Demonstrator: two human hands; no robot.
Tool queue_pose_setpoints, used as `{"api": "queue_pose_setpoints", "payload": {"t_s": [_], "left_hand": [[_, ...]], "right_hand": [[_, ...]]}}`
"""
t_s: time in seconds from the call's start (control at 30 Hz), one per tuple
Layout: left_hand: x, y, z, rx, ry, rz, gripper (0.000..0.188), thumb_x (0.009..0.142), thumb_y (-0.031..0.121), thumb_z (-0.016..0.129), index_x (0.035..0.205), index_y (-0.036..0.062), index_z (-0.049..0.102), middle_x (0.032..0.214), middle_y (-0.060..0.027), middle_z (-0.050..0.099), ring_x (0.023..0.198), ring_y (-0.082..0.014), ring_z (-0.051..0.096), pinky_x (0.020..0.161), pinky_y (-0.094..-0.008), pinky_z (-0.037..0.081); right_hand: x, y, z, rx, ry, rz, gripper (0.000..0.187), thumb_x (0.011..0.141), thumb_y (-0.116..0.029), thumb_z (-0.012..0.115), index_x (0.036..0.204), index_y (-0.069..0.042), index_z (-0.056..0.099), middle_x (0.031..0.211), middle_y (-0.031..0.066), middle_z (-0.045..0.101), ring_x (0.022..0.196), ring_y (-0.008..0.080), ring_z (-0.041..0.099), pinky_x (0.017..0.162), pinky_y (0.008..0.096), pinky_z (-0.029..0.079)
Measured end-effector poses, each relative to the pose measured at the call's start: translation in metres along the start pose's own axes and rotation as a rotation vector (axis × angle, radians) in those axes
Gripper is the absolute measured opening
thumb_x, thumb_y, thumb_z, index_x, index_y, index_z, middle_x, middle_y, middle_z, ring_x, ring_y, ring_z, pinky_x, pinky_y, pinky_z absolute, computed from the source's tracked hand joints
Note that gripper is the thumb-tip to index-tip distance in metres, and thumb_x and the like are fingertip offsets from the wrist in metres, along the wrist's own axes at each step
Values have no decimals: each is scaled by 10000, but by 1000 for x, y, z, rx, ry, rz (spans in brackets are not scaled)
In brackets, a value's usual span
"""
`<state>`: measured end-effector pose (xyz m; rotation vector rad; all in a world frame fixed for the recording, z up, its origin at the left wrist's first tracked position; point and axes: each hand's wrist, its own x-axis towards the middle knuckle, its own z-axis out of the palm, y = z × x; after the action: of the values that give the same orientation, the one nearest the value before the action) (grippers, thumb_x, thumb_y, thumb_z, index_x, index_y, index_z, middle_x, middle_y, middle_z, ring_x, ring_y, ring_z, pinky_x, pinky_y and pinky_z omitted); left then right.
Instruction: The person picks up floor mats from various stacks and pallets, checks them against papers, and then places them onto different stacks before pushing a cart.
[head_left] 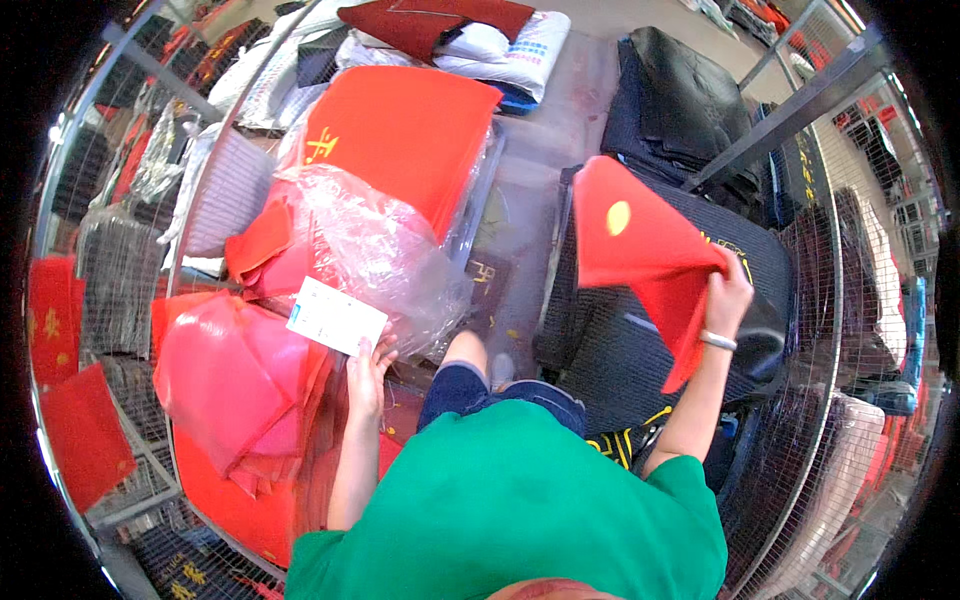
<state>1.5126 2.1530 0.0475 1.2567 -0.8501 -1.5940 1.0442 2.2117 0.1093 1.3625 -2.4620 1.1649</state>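
Note:
My left hand [368,378] pinches the lower corner of a white printed card [335,315] between thumb and fingers. Behind the card, crumpled clear plastic film [375,240] lies over a stack of red mats [400,130] with a yellow mark. Over on the right, my right hand [728,298] is closed on the edge of a limp red sheet [640,240] with a yellow spot. That sheet hangs slightly blurred above a pile of black ribbed mats [640,355]. Left of my left forearm, folded red sheets [235,370] lie heaped, some with a shiny pinkish backing.
Wire-mesh racks with metal posts [790,105] curve along both sides. Black folded mats [670,95] are piled at the far right, and white sacks [520,55] lie at the back. Between the piles runs a grey floor strip [545,150].

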Motion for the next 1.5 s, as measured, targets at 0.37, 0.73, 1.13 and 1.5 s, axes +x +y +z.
{"api": "queue_pose_setpoints", "payload": {"t_s": [0.37, 0.73, 1.13, 1.5], "left_hand": [[259, 17, 87, 116, -63, -124, 402, 861, 341, 405, 1063, 1, 479, 989, -88, 548, 864, -148, 526, 710, -264, 415], [545, 113, 277, 235, -235, 35, 438, 860, 374, 381, 1050, -2, 501, 972, -94, 568, 840, -128, 536, 712, -254, 414], [820, 72, 611, 617, -813, -22, 377, 847, 330, 438, 890, -16, 582, 766, -50, 602, 671, -130, 518, 642, -262, 414], [1042, -47, 386, 1929, -919, 37, 320, 755, 308, 441, 824, 29, 582, 828, -170, 594, 700, -310, 574, 605, -402, 447]], "right_hand": [[146, 93, 18, -374, 198, 202, 282, 808, -240, 503, 882, 25, 564, 785, 199, 581, 699, 318, 567, 632, 354, 429], [252, 112, 78, -502, 262, 569, 303, 812, -229, 497, 959, 28, 559, 871, 197, 586, 776, 288, 578, 697, 341, 428], [517, 210, 171, -231, 486, 701, 333, 813, -226, 502, 885, 95, 556, 802, 180, 602, 672, 214, 535, 686, 319, 416], [822, 321, 274, -296, 505, 570, 354, 818, -231, 510, 941, 100, 541, 845, 178, 598, 724, 208, 539, 722, 302, 416]]}}
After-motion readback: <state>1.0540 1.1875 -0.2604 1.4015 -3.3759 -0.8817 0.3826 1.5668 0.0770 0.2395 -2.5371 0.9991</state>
